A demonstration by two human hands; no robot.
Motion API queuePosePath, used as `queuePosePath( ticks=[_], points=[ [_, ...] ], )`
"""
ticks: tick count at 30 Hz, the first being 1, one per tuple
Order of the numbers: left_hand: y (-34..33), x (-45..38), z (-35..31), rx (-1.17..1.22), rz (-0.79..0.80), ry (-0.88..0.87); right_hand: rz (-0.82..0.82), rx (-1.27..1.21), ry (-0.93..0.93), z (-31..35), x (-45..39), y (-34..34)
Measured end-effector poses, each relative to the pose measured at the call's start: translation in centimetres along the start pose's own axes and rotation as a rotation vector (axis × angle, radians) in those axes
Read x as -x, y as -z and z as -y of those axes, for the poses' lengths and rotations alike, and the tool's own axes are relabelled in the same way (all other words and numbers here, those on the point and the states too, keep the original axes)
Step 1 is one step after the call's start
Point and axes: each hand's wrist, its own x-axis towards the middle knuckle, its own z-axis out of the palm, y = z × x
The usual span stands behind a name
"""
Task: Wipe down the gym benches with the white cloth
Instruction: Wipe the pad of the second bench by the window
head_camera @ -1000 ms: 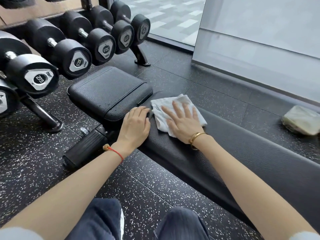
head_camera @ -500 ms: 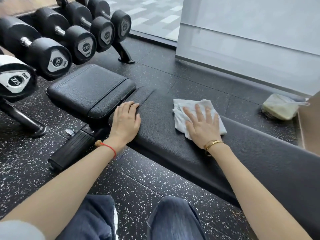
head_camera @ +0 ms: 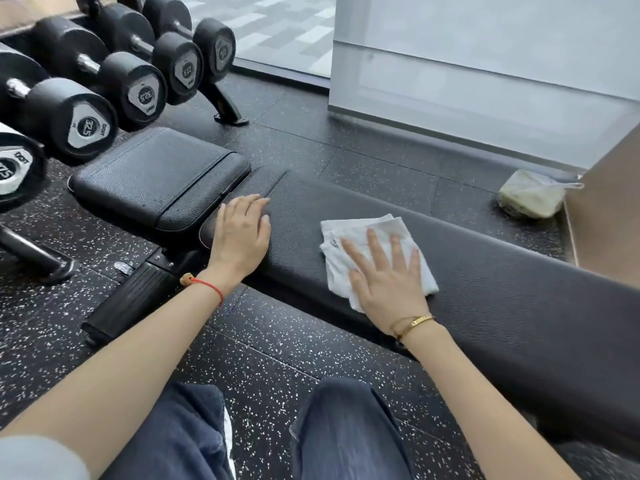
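Note:
A black padded gym bench (head_camera: 512, 282) runs from the centre to the lower right, with its separate seat pad (head_camera: 152, 178) at the left. A folded white cloth (head_camera: 360, 230) lies on the long pad. My right hand (head_camera: 388, 278) presses flat on the cloth with straight, spread fingers. My left hand (head_camera: 240, 233) rests flat on the left end of the long pad, beside the gap to the seat pad.
A rack of black dumbbells (head_camera: 90, 109) stands at the upper left, its foot (head_camera: 225, 109) on the speckled rubber floor. A plastic-wrapped bundle (head_camera: 530, 199) lies on the floor beyond the bench, next to a brown panel (head_camera: 609, 223). My knees are below the bench.
My right hand has slid the cloth to the right along the long pad, away from my left hand. The left hand has stayed at the pad's end.

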Motion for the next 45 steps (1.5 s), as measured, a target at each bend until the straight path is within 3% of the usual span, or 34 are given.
queuePosePath(
  ticks=[5,7,10,14,21,25,30,33,39,45],
  points=[
    [-1.0,0.2,-3.9,0.005,0.065,-0.09,0.055,-0.065,-0.375,-4.5,-3.1,1.7],
    [-1.7,0.5,-5.5,-0.009,0.088,-0.119,0.049,-0.059,-0.364,-2.8,-3.8,1.8],
    [-2.8,0.7,-7.4,-0.003,0.108,-0.139,-0.013,-0.045,-0.19,-0.6,-0.9,0.8],
    [-3.9,0.9,-8.5,-0.033,0.146,-0.121,-0.016,-0.047,-0.059,-2.8,4.8,0.2],
    [-4.3,1.3,-8.7,-0.048,0.111,-0.108,0.069,-0.113,-0.502,-11.9,-0.6,2.1],
    [-4.2,1.3,-8.9,-0.064,0.11,-0.108,0.043,-0.063,-0.388,-8.1,-0.3,1.5],
    [-3.8,1.4,-9.7,-0.075,0.135,-0.135,-0.013,-0.032,-0.166,-5.7,7.3,0.3],
    [-3.4,1.9,-12.4,0.009,0.133,-0.193,-0.014,-0.006,-0.247,-9.0,10.3,0.2],
    [-5.3,4.7,-20.5,0.115,0.188,-0.278,-0.005,-0.088,-0.723,-17.3,10.8,1.6],
    [-8.4,7.2,-27.8,0.107,0.288,-0.36,-0.027,-0.049,-0.57,-15.3,14.7,0.8]
  ],
)
